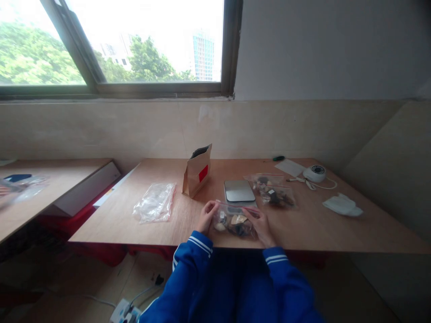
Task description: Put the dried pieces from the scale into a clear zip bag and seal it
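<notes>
Near the table's front edge, a clear zip bag (234, 224) with a reddish seal strip holds several small dark and tan pieces. My left hand (206, 218) pinches its upper left corner, and my right hand (261, 224) grips its upper right corner. Just beyond the bag sits a flat scale with a silver plate (239, 191). Two more filled zip bags (278, 195) lie right of the scale. A brown paper pouch (197, 172) with a red label stands upright, its top open, behind and left of my hands. What the small pieces are, I cannot make out.
Flat clear plastic bags (155, 202) lie on the left of the table. Toward the right are a white dome camera (314, 173) with cables, a white paper (289, 167), a green-handled screwdriver (279, 158) and a crumpled white cloth or mask (342, 205). A power strip (125, 312) is on the floor.
</notes>
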The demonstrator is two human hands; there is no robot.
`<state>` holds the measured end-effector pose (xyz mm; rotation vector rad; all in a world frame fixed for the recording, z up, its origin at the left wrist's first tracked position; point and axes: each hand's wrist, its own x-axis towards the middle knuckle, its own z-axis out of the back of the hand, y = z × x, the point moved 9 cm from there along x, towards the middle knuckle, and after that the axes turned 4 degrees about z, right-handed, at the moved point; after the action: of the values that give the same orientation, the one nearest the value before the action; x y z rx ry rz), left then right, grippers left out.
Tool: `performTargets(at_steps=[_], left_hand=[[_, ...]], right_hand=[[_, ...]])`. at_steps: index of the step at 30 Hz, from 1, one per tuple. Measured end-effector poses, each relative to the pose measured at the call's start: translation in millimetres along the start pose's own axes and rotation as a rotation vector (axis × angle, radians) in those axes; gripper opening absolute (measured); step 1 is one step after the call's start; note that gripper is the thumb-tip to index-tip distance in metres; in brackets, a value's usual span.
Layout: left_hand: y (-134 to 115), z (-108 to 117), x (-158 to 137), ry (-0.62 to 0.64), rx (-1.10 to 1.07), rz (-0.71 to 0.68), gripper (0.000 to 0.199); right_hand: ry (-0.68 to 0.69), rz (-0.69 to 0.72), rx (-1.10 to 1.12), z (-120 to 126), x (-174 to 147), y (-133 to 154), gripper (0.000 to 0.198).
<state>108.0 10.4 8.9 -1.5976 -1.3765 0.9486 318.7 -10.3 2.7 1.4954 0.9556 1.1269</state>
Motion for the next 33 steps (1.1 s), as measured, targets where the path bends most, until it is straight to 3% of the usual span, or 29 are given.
performTargets(at_steps=[7,14,26,33], left_hand=[[0.4,-1.8,-1.2,0.017,0.135,0.025,0.033],[-3.0,6.0,-1.7,-0.057,0.125,0.003,0.033],[-15.3,40.5,-14.1,-0.189,0.169,-0.001,0.036],[-27.8,59.9,-22.8,-0.272,0.198,-0.048,0.034]], right_hand=[[0.121,0.01,-0.02,-13.9,-5.3,10.7,0.034],[0.072,0.026,-0.014,-31.2,-7.7,17.1,0.031],[0.009,0.107,-0.057,-57.7,-17.7,25.5,0.026],[0.095,-0.008,0.082,-89.8,-29.0,17.4,0.031]])
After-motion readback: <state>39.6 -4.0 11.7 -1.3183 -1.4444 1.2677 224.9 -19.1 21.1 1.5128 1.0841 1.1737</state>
